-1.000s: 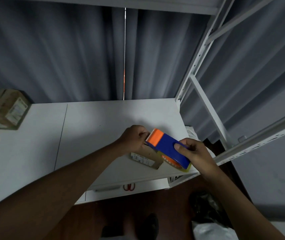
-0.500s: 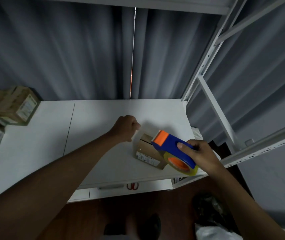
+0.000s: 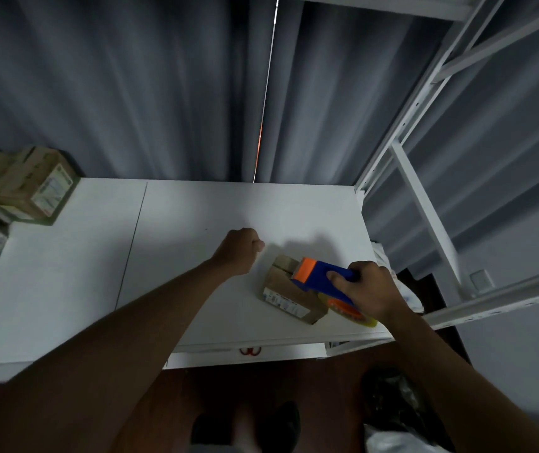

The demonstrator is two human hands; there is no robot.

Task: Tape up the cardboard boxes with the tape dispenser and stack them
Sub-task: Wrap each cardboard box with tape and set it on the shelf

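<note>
A small cardboard box (image 3: 289, 294) lies on the white counter (image 3: 196, 217), near its front right corner; the right hand (image 3: 368, 294) grips the blue and orange tape dispenser (image 3: 325, 282), whose orange end sits over the box's top, though contact cannot be confirmed; the left hand (image 3: 240, 250), fingers curled and holding nothing, hovers just left of the box, apart from it; further cardboard boxes (image 3: 23, 188) are stacked at the counter's far left edge, well apart from the small box.
</note>
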